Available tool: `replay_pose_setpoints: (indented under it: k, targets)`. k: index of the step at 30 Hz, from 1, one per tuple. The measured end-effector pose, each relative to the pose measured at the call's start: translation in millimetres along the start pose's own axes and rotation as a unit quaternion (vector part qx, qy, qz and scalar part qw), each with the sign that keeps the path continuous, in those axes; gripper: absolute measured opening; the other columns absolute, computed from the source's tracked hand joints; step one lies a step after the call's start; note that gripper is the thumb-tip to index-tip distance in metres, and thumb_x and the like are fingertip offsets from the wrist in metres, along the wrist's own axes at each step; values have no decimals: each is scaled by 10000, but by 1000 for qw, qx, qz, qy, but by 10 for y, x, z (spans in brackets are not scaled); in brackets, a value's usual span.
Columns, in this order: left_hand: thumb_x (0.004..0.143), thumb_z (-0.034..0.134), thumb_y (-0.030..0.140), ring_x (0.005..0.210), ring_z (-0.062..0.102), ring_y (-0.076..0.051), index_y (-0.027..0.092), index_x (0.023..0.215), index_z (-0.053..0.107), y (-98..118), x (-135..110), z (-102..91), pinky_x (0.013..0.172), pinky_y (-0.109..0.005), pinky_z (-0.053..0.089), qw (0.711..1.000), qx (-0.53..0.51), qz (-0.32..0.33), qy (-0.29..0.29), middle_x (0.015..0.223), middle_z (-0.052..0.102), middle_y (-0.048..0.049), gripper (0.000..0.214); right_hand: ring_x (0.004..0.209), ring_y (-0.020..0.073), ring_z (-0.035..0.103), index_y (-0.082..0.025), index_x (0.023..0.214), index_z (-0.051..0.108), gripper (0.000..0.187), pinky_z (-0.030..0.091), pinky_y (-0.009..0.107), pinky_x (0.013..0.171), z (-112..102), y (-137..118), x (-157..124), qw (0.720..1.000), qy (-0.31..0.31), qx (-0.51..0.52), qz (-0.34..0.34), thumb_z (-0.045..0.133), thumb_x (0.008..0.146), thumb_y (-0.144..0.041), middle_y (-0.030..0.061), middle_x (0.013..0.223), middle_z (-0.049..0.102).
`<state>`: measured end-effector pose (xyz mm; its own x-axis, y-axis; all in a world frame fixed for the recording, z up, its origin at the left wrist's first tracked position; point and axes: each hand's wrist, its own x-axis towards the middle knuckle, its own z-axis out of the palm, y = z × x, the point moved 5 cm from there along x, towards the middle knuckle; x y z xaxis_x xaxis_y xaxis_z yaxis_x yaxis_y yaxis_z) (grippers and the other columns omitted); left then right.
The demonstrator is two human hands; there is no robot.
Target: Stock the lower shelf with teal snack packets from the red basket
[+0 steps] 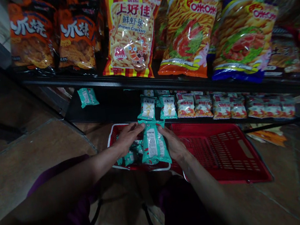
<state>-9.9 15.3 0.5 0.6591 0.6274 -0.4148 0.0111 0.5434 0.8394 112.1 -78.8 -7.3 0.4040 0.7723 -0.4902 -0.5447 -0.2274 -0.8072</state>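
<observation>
Between my two hands is a teal snack bag point(152, 142) with a white text panel, its back facing up; another teal pack seems to lie under it. My left hand point(128, 138) has its fingertips at the bag's upper left edge. Along the right edge, my right hand point(173, 142) grips with the thumb over the top. The bag is above the right end of a red basket point(163, 165) with a white rim, where several teal packs point(130, 157) lie. Just beyond my hands, teal packs point(147, 107) stand at the front of the lower shelf.
A second red basket point(228, 150) is on the tiled floor to the right. Small red-and-white packs point(203, 105) line the lower shelf; one teal pack point(88, 96) lies at its left. Large snack bags point(133, 33) fill the upper shelf point(92, 81), whose edge overhangs. Orange packaging point(267, 136) lies on the floor.
</observation>
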Motion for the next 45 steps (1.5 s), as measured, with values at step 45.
replay_pose_setpoints:
  k: [45]
  targets:
    - [741, 610, 333, 518, 421, -77, 186, 653, 481, 104, 296, -499, 496, -182, 364, 962, 25, 72, 261, 566, 445, 56, 214, 659, 96, 600, -274, 953, 649, 493, 487, 243, 659, 160, 287, -189, 998, -4, 22, 55, 827, 505, -168, -55, 732, 679]
